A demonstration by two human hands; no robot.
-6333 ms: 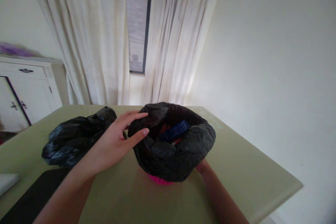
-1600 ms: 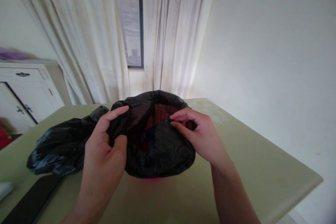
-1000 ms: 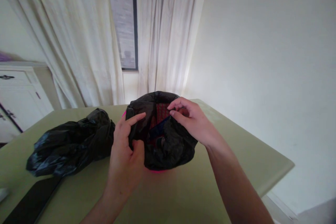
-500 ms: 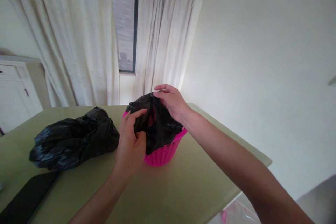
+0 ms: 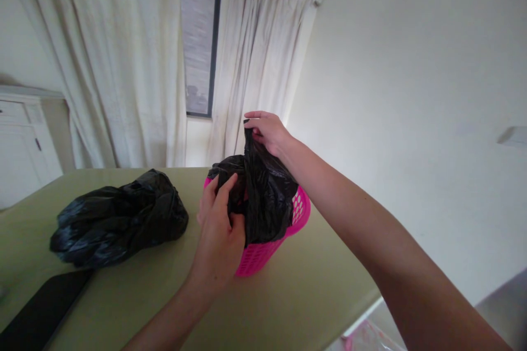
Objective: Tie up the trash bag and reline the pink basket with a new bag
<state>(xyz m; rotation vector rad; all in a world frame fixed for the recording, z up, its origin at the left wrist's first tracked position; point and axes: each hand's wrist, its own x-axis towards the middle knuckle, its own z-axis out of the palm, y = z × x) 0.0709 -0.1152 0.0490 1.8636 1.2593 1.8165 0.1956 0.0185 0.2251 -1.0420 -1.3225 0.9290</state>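
A pink plastic basket (image 5: 260, 258) with holes in its wall stands on the green tabletop. Inside it sits a black plastic bag (image 5: 269, 203), part of which hangs over the near rim. My right hand (image 5: 267, 131) pinches the bag's edge and holds it stretched up above the basket. At the basket's left side, my left hand (image 5: 220, 230) is closed around the rim and the bag, its thumb and fingers curled over the opening. Something reddish shows in the gap of the bag; I cannot tell what it is.
Another black plastic bag (image 5: 119, 219), crumpled, lies left on the table (image 5: 321, 290). A dark flat object (image 5: 45, 307) lies at the near left. Beyond stand a white cabinet (image 5: 24, 148) and curtains (image 5: 127, 66); a wall (image 5: 391, 93) rises on the right.
My right hand has risen, pulling the bag's edge up with it. The basket has shifted a little right and tilted, and more of its right rim shows. My left hand moved right with it.
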